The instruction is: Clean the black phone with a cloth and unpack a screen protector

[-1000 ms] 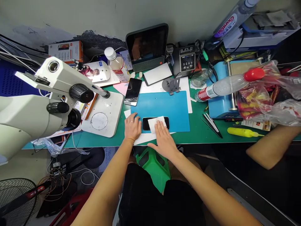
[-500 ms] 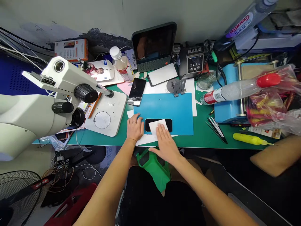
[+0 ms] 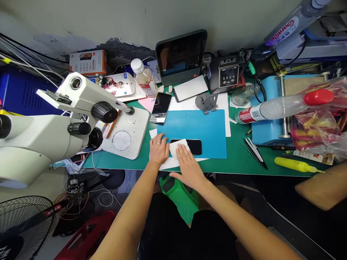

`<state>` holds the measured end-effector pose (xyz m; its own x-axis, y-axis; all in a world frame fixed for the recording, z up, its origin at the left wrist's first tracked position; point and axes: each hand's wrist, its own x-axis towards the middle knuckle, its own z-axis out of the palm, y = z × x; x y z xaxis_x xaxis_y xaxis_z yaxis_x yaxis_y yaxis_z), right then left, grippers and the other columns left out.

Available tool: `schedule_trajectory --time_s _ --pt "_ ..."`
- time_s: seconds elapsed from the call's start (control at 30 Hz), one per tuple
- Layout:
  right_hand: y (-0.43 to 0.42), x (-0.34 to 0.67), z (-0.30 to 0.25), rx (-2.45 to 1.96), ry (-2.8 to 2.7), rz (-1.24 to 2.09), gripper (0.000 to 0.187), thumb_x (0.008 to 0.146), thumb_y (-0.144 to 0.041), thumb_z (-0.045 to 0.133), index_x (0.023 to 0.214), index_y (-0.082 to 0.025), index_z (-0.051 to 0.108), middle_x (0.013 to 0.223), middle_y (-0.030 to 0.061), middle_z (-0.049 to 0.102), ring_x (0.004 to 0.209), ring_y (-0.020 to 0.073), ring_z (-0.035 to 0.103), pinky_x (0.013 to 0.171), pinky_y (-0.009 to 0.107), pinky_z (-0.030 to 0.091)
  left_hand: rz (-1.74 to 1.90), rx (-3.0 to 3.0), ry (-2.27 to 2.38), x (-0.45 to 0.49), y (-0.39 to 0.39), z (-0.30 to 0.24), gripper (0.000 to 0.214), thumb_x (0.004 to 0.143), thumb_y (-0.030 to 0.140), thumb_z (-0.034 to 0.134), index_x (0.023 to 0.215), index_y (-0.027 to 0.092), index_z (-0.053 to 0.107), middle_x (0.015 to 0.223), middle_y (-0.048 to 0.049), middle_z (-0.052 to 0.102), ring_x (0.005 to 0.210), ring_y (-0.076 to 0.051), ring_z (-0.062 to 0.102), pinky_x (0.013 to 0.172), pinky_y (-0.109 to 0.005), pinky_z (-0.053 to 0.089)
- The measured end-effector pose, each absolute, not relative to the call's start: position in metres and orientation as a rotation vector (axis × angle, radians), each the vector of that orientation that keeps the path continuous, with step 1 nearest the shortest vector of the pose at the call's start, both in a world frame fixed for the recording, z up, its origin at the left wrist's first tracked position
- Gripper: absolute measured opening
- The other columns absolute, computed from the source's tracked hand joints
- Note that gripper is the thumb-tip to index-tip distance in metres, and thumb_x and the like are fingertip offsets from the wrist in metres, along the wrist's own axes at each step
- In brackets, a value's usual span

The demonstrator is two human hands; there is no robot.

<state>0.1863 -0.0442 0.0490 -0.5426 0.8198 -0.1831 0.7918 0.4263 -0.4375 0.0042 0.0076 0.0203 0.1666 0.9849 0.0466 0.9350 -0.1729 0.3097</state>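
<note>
A phone (image 3: 195, 147) with a dark screen lies crosswise on a blue mat (image 3: 206, 124). My right hand (image 3: 189, 168) presses a folded white wipe (image 3: 175, 147) onto the left part of its screen, fingers extended together and thumb out to the side. The wipe and fingers hide that part of the phone. My left hand (image 3: 159, 148) lies flat on the mat's left edge, its fingers a little apart, by the phone's left end. Whether it touches the phone I cannot tell. White paper (image 3: 169, 163) sticks out under the mat's front edge.
A microscope (image 3: 81, 119) stands at the left. Behind the mat are another phone (image 3: 162, 104), a bottle (image 3: 145, 79), a tablet-like screen (image 3: 181, 54) and a soldering station (image 3: 225, 74). Tweezers (image 3: 255, 151) and a yellow-handled tool (image 3: 294, 164) lie right. Another person's arm (image 3: 322, 186) shows at far right.
My right hand has slid the wipe leftward along the phone, baring more of the right part of the screen. My left hand stays beside the phone. The whole view has shifted slightly.
</note>
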Motion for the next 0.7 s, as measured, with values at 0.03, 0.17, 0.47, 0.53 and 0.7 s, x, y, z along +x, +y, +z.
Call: schedule_trajectory --time_s 0.03,0.17,0.47,0.53,0.7 --pt "-0.047 0.196 0.048 -1.488 -2.604 0.733 0.110 0.088 -0.069 0.048 0.157 -0.001 -0.004 0.165 0.0238 0.010 0.153 0.0347 0.010 0.120 0.052 0.024 0.341 2.223 1.871 0.004 0.008 0.021 0.025 0.095 0.027 0.045 0.109 0.016 0.062 0.135 -0.0176 0.057 0.123 -0.032 0.052 0.097 -0.047 0.039" --pt "-0.038 0.230 0.043 -1.562 -2.588 0.659 0.107 0.090 -0.067 0.045 0.157 -0.004 -0.009 0.165 0.0238 0.008 0.152 0.0366 0.013 0.119 0.056 0.023 0.312 2.182 1.863 0.005 0.009 0.025 0.025 0.095 0.027 0.046 0.110 0.017 0.062 0.137 -0.0175 0.056 0.124 -0.033 0.052 0.098 -0.049 0.039" --pt "-0.010 0.238 0.033 -1.694 -2.521 0.560 0.102 0.093 -0.064 0.044 0.156 0.004 0.001 0.163 0.0289 0.007 0.153 0.0374 0.004 0.121 0.057 0.019 0.354 2.206 1.848 0.004 0.005 0.022 0.029 0.094 0.034 0.048 0.110 0.015 0.063 0.136 -0.0202 0.056 0.124 -0.036 0.051 0.099 -0.050 0.038" --pt "-0.010 0.241 0.030 -1.631 -2.564 0.538 0.098 0.094 -0.064 0.042 0.155 0.005 0.010 0.163 0.0295 0.011 0.152 0.0373 0.004 0.120 0.056 0.020 0.367 2.222 1.847 0.005 0.005 0.022 0.029 0.094 0.035 0.048 0.110 0.015 0.062 0.136 -0.0208 0.056 0.123 -0.037 0.052 0.097 -0.050 0.038" --pt "-0.014 0.248 0.025 -1.518 -2.586 0.434 0.090 0.096 -0.059 0.042 0.154 0.006 0.019 0.162 0.0294 0.014 0.153 0.0363 0.002 0.121 0.056 0.019 0.405 2.260 1.810 0.004 0.002 0.025 0.033 0.092 0.039 0.051 0.111 0.014 0.061 0.135 -0.0209 0.056 0.124 -0.037 0.051 0.098 -0.051 0.039"
